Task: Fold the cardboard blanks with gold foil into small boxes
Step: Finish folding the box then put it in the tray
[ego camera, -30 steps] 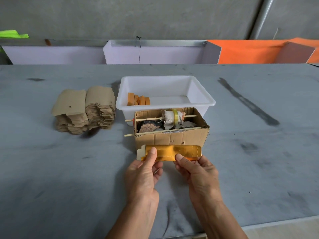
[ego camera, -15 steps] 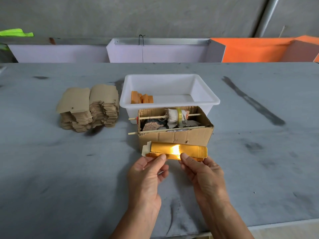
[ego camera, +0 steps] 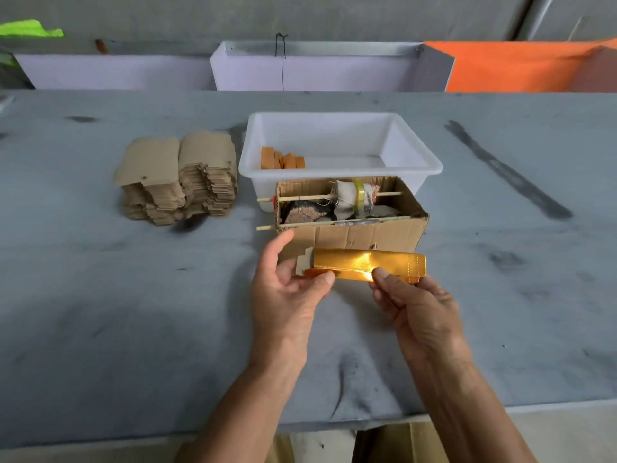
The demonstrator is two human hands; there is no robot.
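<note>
One grey surface. One white tub, one open carton before it. Two blank stacks. One gold-foil blank held above surface; your left hand and right hand each pinch it.

Half-folded gold foil blank midair, plain cardboard blanks stacked left.

Forearms cut off by bottom edge, fingers of right hand hidden behind gold-foil blank, white tub's near wall masked by open cardboard box, box contents indistinct, lower blanks in brown stack too small to count
</note>
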